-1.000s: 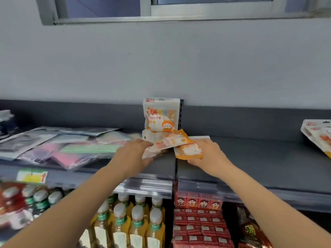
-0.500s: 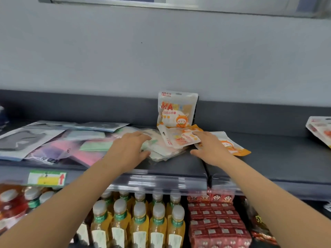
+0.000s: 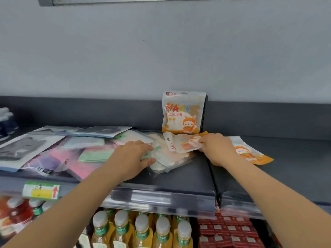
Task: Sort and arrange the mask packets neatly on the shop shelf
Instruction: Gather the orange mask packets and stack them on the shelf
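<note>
An orange-and-white mask packet [image 3: 182, 113] stands upright against the back of the dark grey shelf [image 3: 179, 178]. In front of it a second orange packet [image 3: 182, 143] lies tilted, and my right hand [image 3: 217, 148] pinches its right edge. A third orange packet [image 3: 250, 153] lies flat on the shelf, partly under my right wrist. My left hand [image 3: 131, 158] lies palm down on a heap of clear mask packets [image 3: 168, 158], with fingers and thumb closed on the edge of one of them.
More flat packets, pink, green and grey, spread over the left part of the shelf [image 3: 71, 151]. A divider [image 3: 212, 172] splits the shelf. Below are yellow drink bottles [image 3: 143, 230], red boxes [image 3: 225, 233] and a yellow price tag [image 3: 41, 190].
My right hand has set an orange packet down flat on the right and taken the tilted one. My left hand has lowered onto the clear packets.
</note>
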{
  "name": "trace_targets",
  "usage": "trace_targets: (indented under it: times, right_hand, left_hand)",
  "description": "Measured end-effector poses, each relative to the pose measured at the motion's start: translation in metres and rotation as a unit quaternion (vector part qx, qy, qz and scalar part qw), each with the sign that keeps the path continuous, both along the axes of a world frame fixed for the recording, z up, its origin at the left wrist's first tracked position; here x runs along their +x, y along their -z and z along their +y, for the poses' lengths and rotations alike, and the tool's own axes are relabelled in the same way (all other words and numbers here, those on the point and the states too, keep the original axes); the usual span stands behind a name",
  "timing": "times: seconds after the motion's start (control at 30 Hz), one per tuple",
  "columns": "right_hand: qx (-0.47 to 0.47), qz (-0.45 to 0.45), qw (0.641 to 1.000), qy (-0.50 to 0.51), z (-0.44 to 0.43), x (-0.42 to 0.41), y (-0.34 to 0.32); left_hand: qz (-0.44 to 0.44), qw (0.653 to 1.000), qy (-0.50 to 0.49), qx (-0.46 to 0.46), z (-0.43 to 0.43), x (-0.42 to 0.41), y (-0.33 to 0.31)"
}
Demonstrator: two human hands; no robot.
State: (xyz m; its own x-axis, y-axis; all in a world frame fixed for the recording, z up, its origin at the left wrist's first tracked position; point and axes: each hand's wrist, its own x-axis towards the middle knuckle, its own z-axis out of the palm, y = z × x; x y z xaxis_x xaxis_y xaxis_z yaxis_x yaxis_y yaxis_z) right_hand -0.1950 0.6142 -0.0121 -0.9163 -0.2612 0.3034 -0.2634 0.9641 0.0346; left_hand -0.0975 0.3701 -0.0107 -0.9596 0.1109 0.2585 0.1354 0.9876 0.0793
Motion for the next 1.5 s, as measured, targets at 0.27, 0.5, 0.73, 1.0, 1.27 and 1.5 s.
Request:
trace_targets:
  times: [0.27, 0.5, 0.73, 1.0, 1.27, 1.5]
  right_hand:
    - [-0.342, 0.082, 0.933, -0.08, -0.012, 0.014, -0.032]
    - [-0.255, -0.2, 0.902, -0.285, -0.014, 0.047, -0.022]
    - [-0.138, -0.221, 0.963, -0.063, 0.056, 0.029, -0.021]
    - [-0.149, -0.085, 0.984, 0.042, 0.053, 0.028, 0.003]
    - [-0.093, -0.125, 0.988, 0.011, 0.044, 0.065, 0.005]
    - [-0.058, -0.061, 0.994, 0.066, 0.042, 0.062, -0.004]
  left_hand:
    - [0.016, 0.935, 0.092, 0.343, 0.058, -0.003, -0.012]
    - [0.03, 0.782, 0.039, 0.621, 0.095, -0.032, -0.008]
    - [-0.006, 0.794, 0.0, 0.608, 0.092, -0.046, -0.003]
    - [-0.01, 0.798, 0.025, 0.602, 0.096, -0.039, -0.006]
    - [0.006, 0.83, 0.059, 0.555, 0.093, -0.024, -0.009]
    - [-0.009, 0.819, 0.069, 0.569, 0.087, -0.013, -0.008]
